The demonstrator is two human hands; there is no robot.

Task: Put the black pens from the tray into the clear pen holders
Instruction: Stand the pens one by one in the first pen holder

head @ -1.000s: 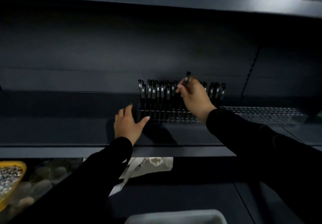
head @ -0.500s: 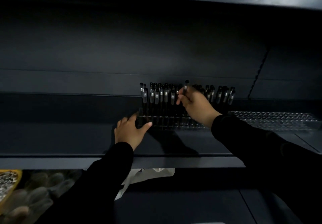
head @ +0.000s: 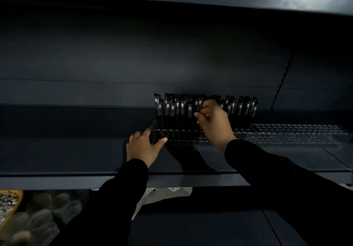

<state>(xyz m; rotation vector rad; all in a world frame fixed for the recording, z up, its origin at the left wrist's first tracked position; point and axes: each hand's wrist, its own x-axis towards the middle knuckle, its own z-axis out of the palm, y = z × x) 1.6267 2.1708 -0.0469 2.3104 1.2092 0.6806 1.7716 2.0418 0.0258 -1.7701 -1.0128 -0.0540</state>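
While the left hand [head: 142, 147] rests on the dark metal shelf [head: 76, 154] with its straight fingers and thumb touching the left end of the clear plastic pen holder [head: 172, 136], the right hand [head: 214, 123] reaches in among the pens standing in that holder. Its fingers [head: 199, 114] are curled and pinch a slim black pen with a silver band [head: 199, 104], which stands upright near the middle of the holder's row; whether the pen's tip has reached a slot is hidden by the hand. More black pens with silver bands [head: 172, 106] fill the holder to the left of that hand, and another group shows to its right. A second clear holder with open slots [head: 294, 133] lies just right of the filled one on the same shelf. Below the shelf's front edge and left of the holder, a yellow bowl of small pale pieces [head: 9, 203] shows, with crumpled white material [head: 162, 196] below the holder, partly hidden by the black left sleeve [head: 114, 203].
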